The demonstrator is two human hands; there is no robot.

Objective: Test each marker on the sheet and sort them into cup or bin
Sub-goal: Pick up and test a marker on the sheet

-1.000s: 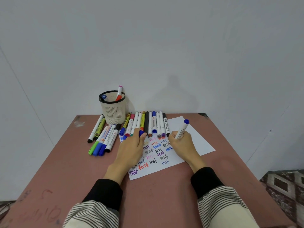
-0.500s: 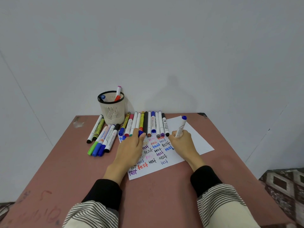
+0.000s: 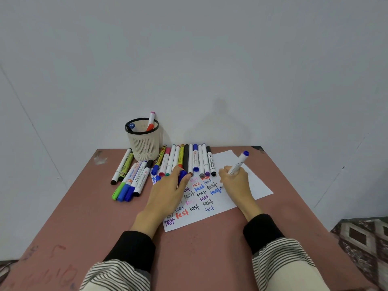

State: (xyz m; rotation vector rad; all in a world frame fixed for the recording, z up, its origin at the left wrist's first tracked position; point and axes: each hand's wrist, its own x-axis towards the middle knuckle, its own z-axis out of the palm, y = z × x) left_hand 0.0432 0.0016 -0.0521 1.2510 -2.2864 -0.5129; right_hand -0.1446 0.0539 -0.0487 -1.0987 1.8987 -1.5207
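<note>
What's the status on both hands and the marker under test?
Right hand grips blue-ended marker, tip on sheet. Left hand rests on sheet, blue cap at fingertips. Nothing in the way.

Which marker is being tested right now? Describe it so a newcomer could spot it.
Start at the white sheet on the reddish table. The right hand grips a white marker with a blue end cap, tip on the paper. It alone stands tilted upward; the others lie flat in rows.
</note>
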